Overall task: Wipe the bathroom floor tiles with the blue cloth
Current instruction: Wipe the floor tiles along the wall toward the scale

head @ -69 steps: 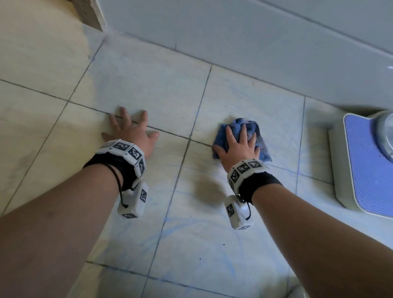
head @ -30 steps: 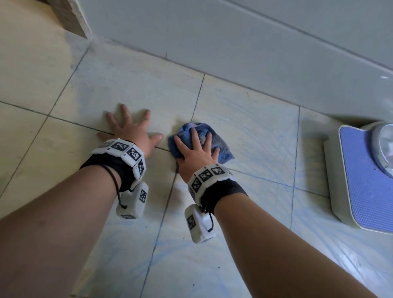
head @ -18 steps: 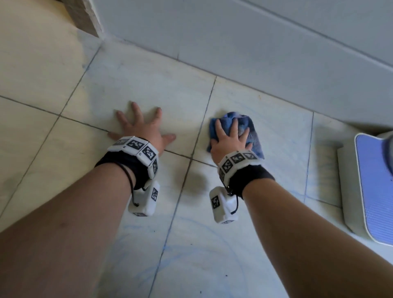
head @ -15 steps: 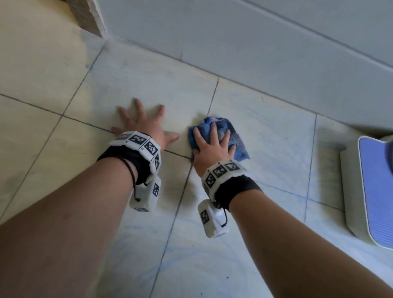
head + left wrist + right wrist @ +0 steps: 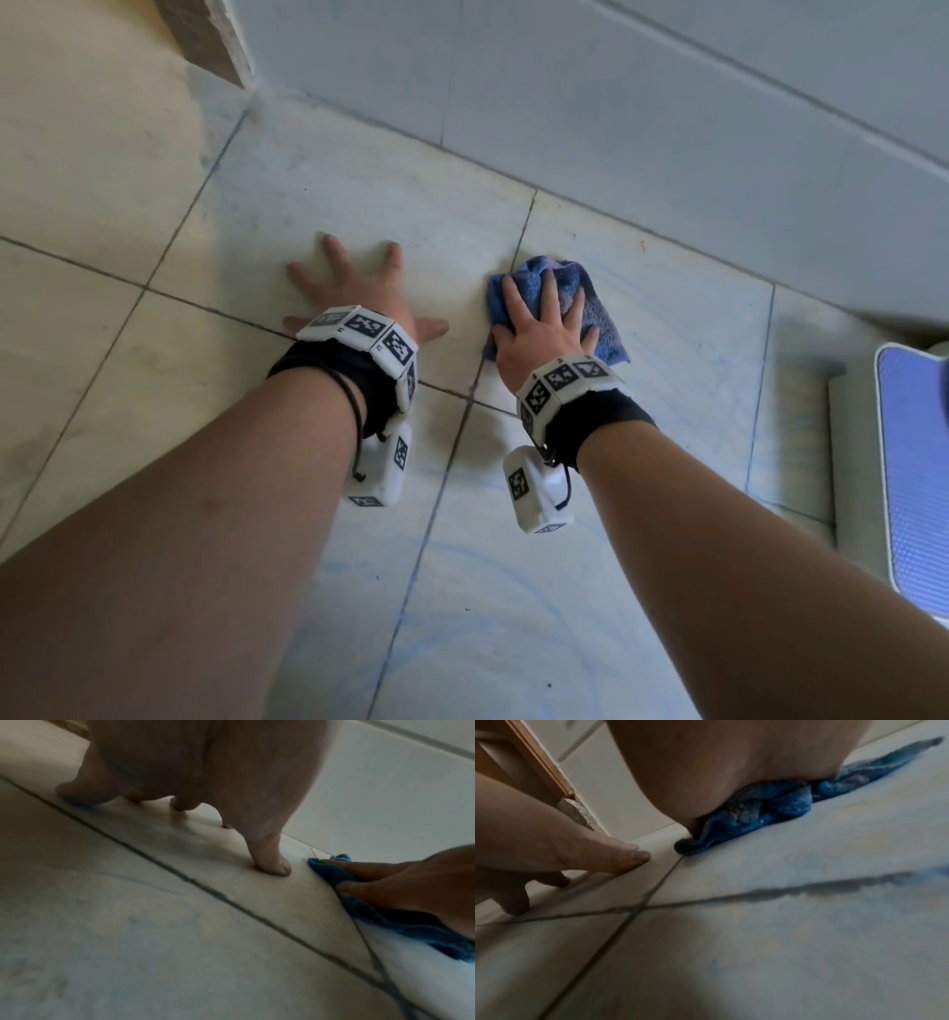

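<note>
Pale floor tiles (image 5: 359, 205) meet the far wall; right hand (image 5: 539, 334) presses flat, fingers spread, atop the bunched blue cloth (image 5: 598, 321), just right of the splayed, bracing left hand (image 5: 359, 293).

Floor (image 5: 359, 169): left hand (image 5: 359, 288) flat on tile; right hand (image 5: 544, 329) on cloth (image 5: 598, 318) just beside it; scale (image 5: 909, 462) far right; wall (image 5: 616, 103) behind.

Pale grey tiled wall (image 5: 642, 103), brown door frame (image 5: 205, 36), blue-topped scale (image 5: 909, 462) at right.
</note>
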The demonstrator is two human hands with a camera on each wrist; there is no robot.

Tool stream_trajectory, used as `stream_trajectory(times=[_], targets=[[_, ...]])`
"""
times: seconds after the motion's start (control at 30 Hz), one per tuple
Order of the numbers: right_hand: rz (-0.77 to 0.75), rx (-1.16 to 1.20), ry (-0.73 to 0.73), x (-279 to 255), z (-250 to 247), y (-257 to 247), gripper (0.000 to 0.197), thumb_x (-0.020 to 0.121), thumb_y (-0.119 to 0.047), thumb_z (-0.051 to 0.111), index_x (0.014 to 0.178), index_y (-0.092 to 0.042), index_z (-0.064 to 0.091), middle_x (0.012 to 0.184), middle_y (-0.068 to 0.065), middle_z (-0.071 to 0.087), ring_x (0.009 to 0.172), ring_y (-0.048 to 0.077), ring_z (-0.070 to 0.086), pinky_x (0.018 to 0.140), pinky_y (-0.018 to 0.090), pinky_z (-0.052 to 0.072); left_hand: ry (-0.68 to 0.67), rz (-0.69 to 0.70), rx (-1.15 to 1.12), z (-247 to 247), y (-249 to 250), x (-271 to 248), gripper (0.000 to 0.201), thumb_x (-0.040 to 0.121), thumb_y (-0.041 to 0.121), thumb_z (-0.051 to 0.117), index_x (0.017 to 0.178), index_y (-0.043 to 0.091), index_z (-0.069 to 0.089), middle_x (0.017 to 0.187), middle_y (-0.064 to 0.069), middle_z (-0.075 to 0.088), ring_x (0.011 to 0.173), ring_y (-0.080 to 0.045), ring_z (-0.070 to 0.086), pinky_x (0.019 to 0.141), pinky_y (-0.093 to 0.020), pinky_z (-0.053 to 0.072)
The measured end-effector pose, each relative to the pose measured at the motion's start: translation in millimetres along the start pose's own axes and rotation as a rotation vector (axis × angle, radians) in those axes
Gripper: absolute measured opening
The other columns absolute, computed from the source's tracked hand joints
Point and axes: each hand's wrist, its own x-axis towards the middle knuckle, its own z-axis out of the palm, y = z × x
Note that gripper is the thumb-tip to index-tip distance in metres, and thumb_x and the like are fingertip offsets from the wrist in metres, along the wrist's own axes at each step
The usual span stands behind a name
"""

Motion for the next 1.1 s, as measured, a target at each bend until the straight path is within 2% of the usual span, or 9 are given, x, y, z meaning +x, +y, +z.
stream_trajectory(times=[0.13, 0.27, 0.47, 0.53, 0.63, 0.73, 0.97, 1.03, 1.1], targets=[[0.003, -0.004, -0.012, 17.9, -15.5, -4.2, 0.059, 0.101, -0.039, 0.032, 0.153, -0.045, 0.003, 0.162, -0.004, -0.019, 0.147, 0.033, -0.021, 0.115, 0.062, -0.005, 0.020, -0.020, -0.030, 2.5, 4.7, 2.2, 0.100, 0.072, 0.072, 0.071, 0.149, 0.045, 0.014, 0.162, -0.010, -0.019, 0.144, -0.054, -0.011, 0.105, -0.077, 0.021], [0.003, -0.003, -0.013, 40.2, -36.1, 1.9, 0.060, 0.102, -0.041, 0.033, 0.153, -0.043, 0.004, 0.162, -0.004, -0.018, 0.148, 0.032, -0.018, 0.117, 0.060, -0.003, -0.030, -0.053, -0.019, -2.0, 8.8, 5.9, 0.105, 0.071, 0.075, 0.068, 0.152, 0.050, 0.006, 0.161, -0.010, -0.025, 0.143, -0.055, -0.015, 0.106, -0.078, 0.019], [0.296, 0.064, 0.050, 46.6, -51.6, 33.3, 0.060, 0.103, -0.044, 0.030, 0.155, -0.040, 0.002, 0.163, 0.000, -0.017, 0.148, 0.036, -0.014, 0.117, 0.061, 0.003, -0.054, -0.059, -0.004, -3.5, 9.3, 5.6, 0.103, 0.074, 0.075, 0.065, 0.153, 0.050, 0.003, 0.161, -0.011, -0.027, 0.143, -0.056, -0.015, 0.106, -0.078, 0.020], [0.232, 0.038, 0.023, 44.8, -44.4, 12.9, 0.060, 0.103, -0.044, 0.030, 0.155, -0.039, 0.000, 0.162, 0.000, -0.019, 0.147, 0.039, -0.016, 0.117, 0.062, 0.002, -0.058, -0.058, -0.010, -4.0, 8.7, 5.3, 0.104, 0.073, 0.075, 0.066, 0.153, 0.050, 0.003, 0.161, -0.010, -0.027, 0.143, -0.056, -0.015, 0.105, -0.078, 0.019], [-0.032, -0.026, -0.028, 33.3, -22.4, -25.7, 0.059, 0.102, -0.044, 0.031, 0.154, -0.042, 0.003, 0.162, -0.003, -0.019, 0.146, 0.040, -0.019, 0.115, 0.062, -0.002, -0.024, -0.052, -0.026, -3.6, 11.0, 4.1, 0.105, 0.070, 0.074, 0.070, 0.152, 0.047, 0.010, 0.161, -0.012, -0.023, 0.143, -0.057, -0.013, 0.104, -0.079, 0.019], [-0.091, -0.037, -0.028, 32.4, -16.9, -19.7, 0.057, 0.102, -0.044, 0.030, 0.153, -0.044, 0.005, 0.163, -0.005, -0.016, 0.147, 0.035, -0.018, 0.116, 0.059, -0.002, -0.022, -0.059, -0.002, -5.0, 12.5, 3.5, 0.106, 0.070, 0.074, 0.070, 0.152, 0.046, 0.009, 0.161, -0.014, -0.023, 0.142, -0.058, -0.012, 0.105, -0.078, 0.018], [0.333, 0.100, 0.096, 42.9, -56.7, 80.3, 0.059, 0.101, -0.044, 0.033, 0.155, -0.041, 0.007, 0.163, -0.001, -0.013, 0.149, 0.034, -0.012, 0.117, 0.058, 0.002, -0.037, -0.056, 0.043, -4.5, 9.8, 8.0, 0.105, 0.072, 0.078, 0.065, 0.152, 0.050, 0.003, 0.161, -0.011, -0.025, 0.143, -0.057, -0.012, 0.103, -0.078, 0.020], [0.368, 0.117, 0.095, 43.4, -57.5, 75.3, 0.060, 0.102, -0.044, 0.032, 0.155, -0.039, 0.004, 0.163, 0.000, -0.014, 0.148, 0.037, -0.013, 0.117, 0.058, 0.002, -0.038, -0.059, 0.036, -3.9, 9.9, 7.4, 0.105, 0.072, 0.077, 0.066, 0.152, 0.050, 0.004, 0.161, -0.011, -0.025, 0.143, -0.057, -0.012, 0.103, -0.079, 0.020], [0.290, 0.093, 0.056, 37.5, -46.8, 47.6, 0.062, 0.101, -0.044, 0.034, 0.155, -0.037, 0.003, 0.163, 0.001, -0.016, 0.147, 0.040, -0.015, 0.116, 0.060, 0.001, -0.021, -0.056, 0.031, -2.6, 9.6, 6.5, 0.106, 0.071, 0.077, 0.067, 0.152, 0.049, 0.005, 0.161, -0.012, -0.024, 0.143, -0.058, -0.012, 0.103, -0.079, 0.020]])
